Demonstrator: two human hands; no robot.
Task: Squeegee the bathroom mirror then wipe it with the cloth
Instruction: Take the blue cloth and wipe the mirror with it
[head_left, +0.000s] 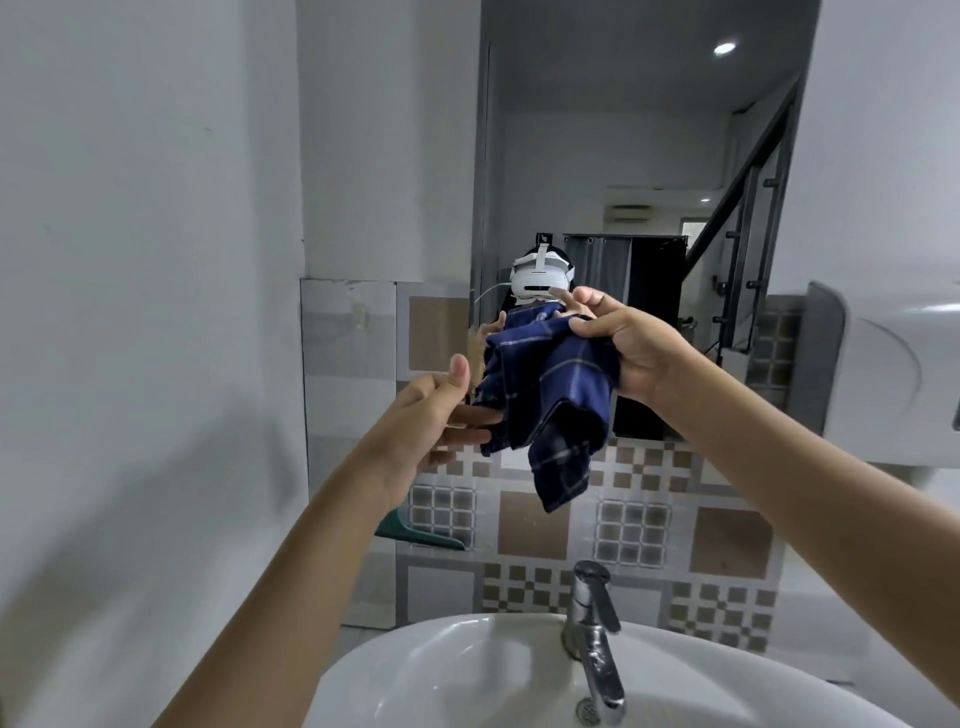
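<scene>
Up in front of the mirror (623, 156), my right hand (636, 351) had its fingers pinched tight on the top edge of the cloth (550, 395), a dark blue one with pale check lines, so that it hung bunched and drooping above the sink (441, 675). My left hand (441, 415) was spread loose, thumb raised, its fingertips just touching the cloth's lower left fold without gripping it. Below, the chrome tap (595, 639) stood at the basin's back rim, before the patterned tiles (535, 525).
</scene>
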